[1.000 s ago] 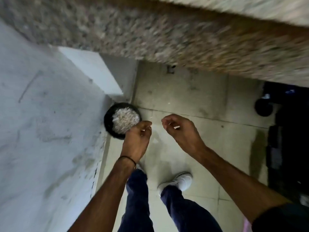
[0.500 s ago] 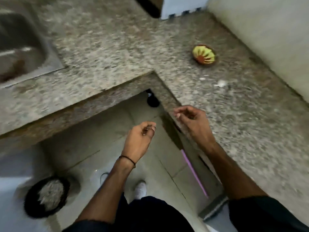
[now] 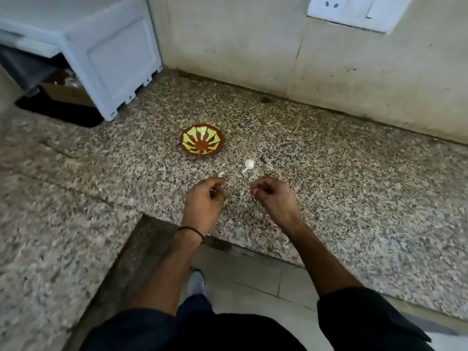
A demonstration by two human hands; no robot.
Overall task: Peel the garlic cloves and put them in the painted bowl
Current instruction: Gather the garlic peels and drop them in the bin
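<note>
Speckled granite countertop (image 3: 329, 188) fills the view, meeting a pale wall at the back. On it sits a small round brown bowl painted with yellow-green petals (image 3: 202, 143), holding nothing visible. Nearer the person, a white garlic piece with a short stem (image 3: 249, 164) lies just right of the bowl, and a small pale garlic clove (image 3: 221, 174) lies just beyond the left hand (image 3: 205, 198). Both hands hover over the counter edge, fingers curled inward. The right hand (image 3: 273, 197) pinches a tiny pale scrap; whether the left grips anything cannot be told. A black cord (image 3: 191, 230) circles the left wrist.
</note>
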